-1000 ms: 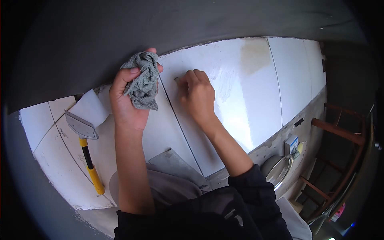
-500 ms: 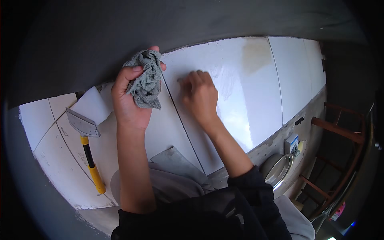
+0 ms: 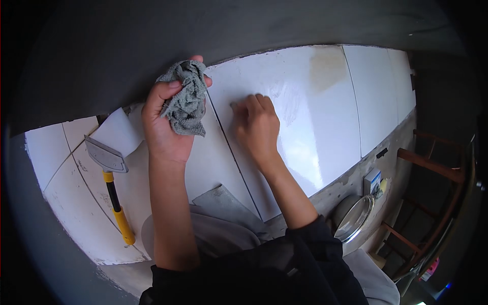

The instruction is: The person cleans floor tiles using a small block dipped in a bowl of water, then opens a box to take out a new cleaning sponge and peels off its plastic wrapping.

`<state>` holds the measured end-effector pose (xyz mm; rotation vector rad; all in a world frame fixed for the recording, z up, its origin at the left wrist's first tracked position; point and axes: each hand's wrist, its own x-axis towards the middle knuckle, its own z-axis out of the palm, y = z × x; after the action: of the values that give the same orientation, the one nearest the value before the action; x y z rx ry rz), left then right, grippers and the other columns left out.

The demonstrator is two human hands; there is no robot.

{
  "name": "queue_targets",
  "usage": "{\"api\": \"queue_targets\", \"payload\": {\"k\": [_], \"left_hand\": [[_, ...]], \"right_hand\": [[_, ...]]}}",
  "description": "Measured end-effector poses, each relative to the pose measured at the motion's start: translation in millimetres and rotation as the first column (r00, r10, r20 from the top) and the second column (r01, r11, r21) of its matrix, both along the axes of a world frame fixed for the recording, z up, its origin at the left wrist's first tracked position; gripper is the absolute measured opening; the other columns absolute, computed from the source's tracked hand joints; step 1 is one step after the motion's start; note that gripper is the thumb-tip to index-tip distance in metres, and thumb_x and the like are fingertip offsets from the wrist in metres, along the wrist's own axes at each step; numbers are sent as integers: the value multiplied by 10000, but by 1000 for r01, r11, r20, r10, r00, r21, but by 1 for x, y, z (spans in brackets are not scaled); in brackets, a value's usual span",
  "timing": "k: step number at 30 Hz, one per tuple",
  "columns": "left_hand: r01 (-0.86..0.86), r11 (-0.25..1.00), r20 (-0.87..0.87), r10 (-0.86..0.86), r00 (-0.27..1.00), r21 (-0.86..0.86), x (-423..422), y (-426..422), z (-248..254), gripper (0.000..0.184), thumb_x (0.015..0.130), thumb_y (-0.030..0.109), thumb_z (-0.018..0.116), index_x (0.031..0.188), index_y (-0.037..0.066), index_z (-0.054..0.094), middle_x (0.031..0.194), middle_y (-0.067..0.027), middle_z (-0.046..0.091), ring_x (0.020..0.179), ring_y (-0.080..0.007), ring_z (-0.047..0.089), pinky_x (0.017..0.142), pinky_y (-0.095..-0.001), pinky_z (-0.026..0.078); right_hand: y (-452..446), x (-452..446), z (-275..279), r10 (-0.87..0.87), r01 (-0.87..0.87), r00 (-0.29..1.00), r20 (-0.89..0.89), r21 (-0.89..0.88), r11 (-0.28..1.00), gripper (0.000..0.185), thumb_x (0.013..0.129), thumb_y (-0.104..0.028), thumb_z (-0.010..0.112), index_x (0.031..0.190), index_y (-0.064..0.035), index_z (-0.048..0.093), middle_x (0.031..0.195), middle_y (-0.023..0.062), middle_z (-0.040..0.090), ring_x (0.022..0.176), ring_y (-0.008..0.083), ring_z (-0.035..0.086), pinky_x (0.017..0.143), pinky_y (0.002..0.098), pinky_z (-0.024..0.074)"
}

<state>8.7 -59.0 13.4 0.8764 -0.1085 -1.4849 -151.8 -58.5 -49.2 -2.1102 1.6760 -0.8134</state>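
A crumpled grey-green cloth (image 3: pixel 185 99) is gripped in my left hand (image 3: pixel 168 140), raised near the dark wall with the palm turned up. My right hand (image 3: pixel 260 127) is curled, knuckles up, close over a glossy white tile (image 3: pixel 310 122). A small greyish spot shows by its fingertips; what the fingers pinch is mostly hidden. Left of my forearm lies a scraper (image 3: pixel 113 188) with a wide metal head and a yellow and black handle. Between my forearms a grey flat piece (image 3: pixel 226 206) rests across the tiles near my knee.
A brownish stain (image 3: pixel 326 68) marks the tile's far part. On the bare floor strip to the right stand a metal basin (image 3: pixel 354 218) and a small blue and white box (image 3: pixel 372 181). Beyond them is a brown wooden frame (image 3: pixel 429 165). A white sheet (image 3: pixel 119 133) lies by the wall.
My right hand has shifted slightly down and to the right over the tile, still curled. My left hand keeps the cloth in nearly the same place.
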Motion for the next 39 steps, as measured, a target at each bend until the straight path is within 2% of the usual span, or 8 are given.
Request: {"api": "queue_targets", "payload": {"k": [8,14,17,23,25,28,33,39], "left_hand": [[6,1000,1,-6,1000,15,-1,-2,-2,544,844,285,524,1298,-14,506,980,-126,619,754,-150,524,590,-233,394],[10,1000,56,-10,998,9,1,-1,1,543,848,278,518,1302,-19,503,981,-126,614,745,-151,513,578,-236,380],[11,996,-98,-20,995,-86,8,-1,-6,444,829,223,525,1188,-30,593,1032,-144,660,858,-163,642,654,-241,480],[35,994,-46,-40,998,-101,8,3,-3,450,830,237,530,1190,-24,597,946,-139,660,728,-132,579,594,-214,432],[2,998,-4,-3,1000,-64,6,3,2,449,830,240,527,1187,-23,599,943,-136,659,718,-127,571,593,-218,434],[27,996,-29,-29,999,-85,8,4,-3,449,829,244,524,1183,-20,604,943,-136,659,723,-123,574,599,-220,439],[-13,1000,22,13,1000,-10,0,-3,-2,456,816,252,526,1175,-18,607,932,-133,657,741,-114,582,609,-212,441],[57,998,37,-56,998,-34,5,2,-6,474,788,261,539,1165,-17,611,945,-137,655,788,-121,599,623,-201,439]], "right_hand": [[67,-5,7,41,-41,999,1,73,996,137,670,32,632,719,-34,522,734,111,512,725,295,534,622,393,469],[2,35,-1,10,-10,999,38,5,1000,153,652,31,629,739,-36,523,772,107,522,767,283,535,666,379,465],[15,28,4,27,-27,1000,-9,2,1000,151,655,24,632,752,-39,535,778,108,528,774,283,539,666,368,464],[39,-33,13,38,-29,993,-108,85,996,124,674,23,633,728,-65,564,720,105,526,720,295,547,620,401,470],[-6,-62,9,-112,115,992,-56,70,991,21,758,-37,624,760,-55,613,764,127,584,761,319,577,660,423,483],[-61,-97,14,-374,371,927,-26,203,906,137,811,-98,667,749,16,621,782,178,627,717,328,602,650,403,479],[-4,-84,22,-280,279,959,-37,275,920,147,786,-93,686,729,17,608,753,156,618,700,293,611,651,388,484],[-67,-112,19,-458,437,889,19,272,858,193,796,-150,678,742,26,620,757,173,634,692,319,619,662,389,485]]}}
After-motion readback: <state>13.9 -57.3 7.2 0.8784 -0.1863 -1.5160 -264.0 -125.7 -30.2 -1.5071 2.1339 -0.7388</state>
